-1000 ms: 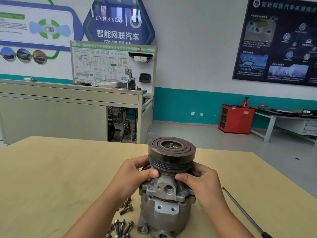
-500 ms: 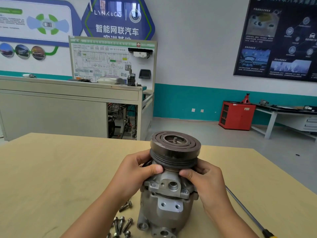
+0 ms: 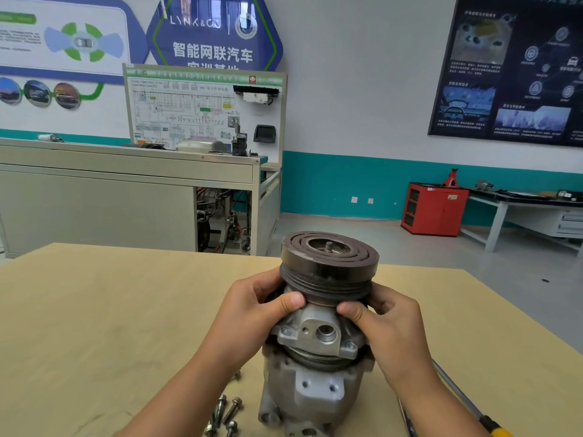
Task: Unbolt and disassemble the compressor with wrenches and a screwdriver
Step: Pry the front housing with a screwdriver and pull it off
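Note:
The grey metal compressor (image 3: 315, 392) stands upright on the wooden table (image 3: 94, 326), its dark grooved pulley (image 3: 328, 266) on top. A gap shows between the front head (image 3: 318, 335) and the lower body. My left hand (image 3: 252, 313) grips the head just under the pulley from the left, thumb pressed at the front. My right hand (image 3: 391, 323) grips the same part from the right, thumb facing the other thumb. Several removed bolts (image 3: 227, 411) lie on the table by my left forearm.
A long screwdriver (image 3: 457, 392) with a yellow and black handle lies on the table to the right of the compressor. Behind the table stand a grey training bench (image 3: 126, 197), a red cabinet (image 3: 435, 209) and a white workbench (image 3: 530, 209).
The front head with the pulley has lifted and tilted, opening a gap above the body. Both hands kept their grip and rose with it. The camera view has shifted slightly.

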`<state>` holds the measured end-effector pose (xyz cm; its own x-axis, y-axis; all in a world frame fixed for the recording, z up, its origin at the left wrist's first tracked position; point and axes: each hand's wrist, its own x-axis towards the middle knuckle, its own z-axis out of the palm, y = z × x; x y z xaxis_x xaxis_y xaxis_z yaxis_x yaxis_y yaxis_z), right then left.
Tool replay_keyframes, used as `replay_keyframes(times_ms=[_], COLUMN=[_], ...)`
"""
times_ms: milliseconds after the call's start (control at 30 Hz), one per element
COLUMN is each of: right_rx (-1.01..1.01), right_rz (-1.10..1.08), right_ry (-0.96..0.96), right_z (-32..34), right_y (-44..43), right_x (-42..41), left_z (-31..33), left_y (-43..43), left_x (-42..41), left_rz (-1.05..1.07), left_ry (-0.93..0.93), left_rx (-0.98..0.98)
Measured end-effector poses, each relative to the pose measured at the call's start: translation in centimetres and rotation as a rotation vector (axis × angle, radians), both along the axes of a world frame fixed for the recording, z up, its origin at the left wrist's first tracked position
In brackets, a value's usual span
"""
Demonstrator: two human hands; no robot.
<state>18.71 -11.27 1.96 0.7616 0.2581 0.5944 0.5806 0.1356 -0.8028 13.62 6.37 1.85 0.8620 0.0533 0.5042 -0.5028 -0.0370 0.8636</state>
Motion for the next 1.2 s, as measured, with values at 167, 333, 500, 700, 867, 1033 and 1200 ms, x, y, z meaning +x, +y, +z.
replay_keyframes(times_ms=[167,333,500,700,867,1033,1200], right_rx=[0.001,0.001,-0.018,-0.021,-0.011,-0.003,0.057], right_rz=[-0.025,-0.029,-0.016,-0.033,-0.003,0.043,0.108], right_ry=[-0.015,0.02,0.036,0.045,0.011,-0.024,-0.096], right_z=[0.6,0.4,-0.5,-0.5,0.9,3.1,4.9], right_y=[0.0,0.2,-0.1,-0.4,-0.6,-1.1,-1.9], right_x=[-0.1,-0.2,-0.1,0.0,-0.3,-1.7,-3.5], left_z=[0.3,0.1,-0.3,0.1,1.2,3.1,4.9], left_y=[0.1,0.2,0.1,-0.2,-0.7,-1.1,-1.9], left_x=[0.2,0.0,-0.2,-0.3,-0.8,-2.1,-3.9], left_rz=[-0.018,-0.016,-0.013,0.008,0.044,0.063,0.067], left_ry=[-0.016,0.005,0.041,0.022,-0.04,-0.124,-0.219], left_rx=[-0.023,-0.027,0.02,0.076,0.083,0.09,0.116])
